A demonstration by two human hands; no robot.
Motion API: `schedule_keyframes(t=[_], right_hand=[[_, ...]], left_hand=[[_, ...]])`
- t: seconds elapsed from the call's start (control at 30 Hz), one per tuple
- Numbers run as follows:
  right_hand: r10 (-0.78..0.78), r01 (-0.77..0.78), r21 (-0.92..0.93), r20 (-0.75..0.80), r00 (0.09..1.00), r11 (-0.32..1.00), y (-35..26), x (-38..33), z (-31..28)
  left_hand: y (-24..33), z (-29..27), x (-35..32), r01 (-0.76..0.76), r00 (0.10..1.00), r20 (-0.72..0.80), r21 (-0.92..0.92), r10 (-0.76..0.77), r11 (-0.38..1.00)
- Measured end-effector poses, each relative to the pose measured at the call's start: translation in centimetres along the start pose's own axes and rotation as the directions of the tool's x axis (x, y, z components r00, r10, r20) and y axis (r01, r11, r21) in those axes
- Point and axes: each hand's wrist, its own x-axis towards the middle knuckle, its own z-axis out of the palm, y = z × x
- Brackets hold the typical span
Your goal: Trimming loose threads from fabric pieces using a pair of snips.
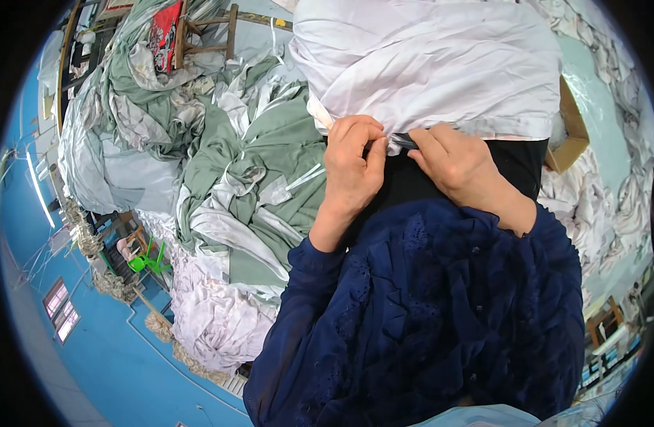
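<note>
A large white cloth [426, 64] lies across my lap in soft folds, its hemmed edge toward me. My left hand [354, 165] is closed in a pinch on that edge, near the cloth's left corner. Just to the right, my right hand [456, 164] grips a small dark tool [404, 140] that looks like thread snips. Its tip points left at the hem, close to my left fingers. Most of the tool is hidden in my right hand, so whether its blades are apart does not show.
Green and white cloths [270, 171] are heaped to my left, with a pinkish-white pile [217, 320] nearer. An open cardboard box [570, 132] stands at the right beside more pale cloth [579, 206]. A wooden stool [207, 35] and a bright green plastic stool [150, 257] are farther left.
</note>
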Motion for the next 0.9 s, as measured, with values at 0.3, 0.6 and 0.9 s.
schedule_keyframes(t=[0.3, 0.6, 0.9], right_hand=[[-0.037, 0.040, -0.132, 0.025, 0.999, 0.990, -0.6, 0.6, 0.2], [-0.084, 0.096, -0.193, 0.069, 0.994, 0.977, -0.8, 1.0, -0.2], [-0.058, 0.078, -0.192, 0.106, 0.993, 0.978, -0.7, 0.9, 0.2]], left_hand=[[-0.3, 0.4, 0.0, 0.019, 0.999, -0.034, -0.066, -0.021, 0.998], [-0.5, 0.6, 0.0, -0.004, 0.999, -0.047, -0.065, 0.001, 0.998], [-0.6, 0.5, -0.3, 0.019, 0.998, -0.055, -0.086, -0.024, 0.996]])
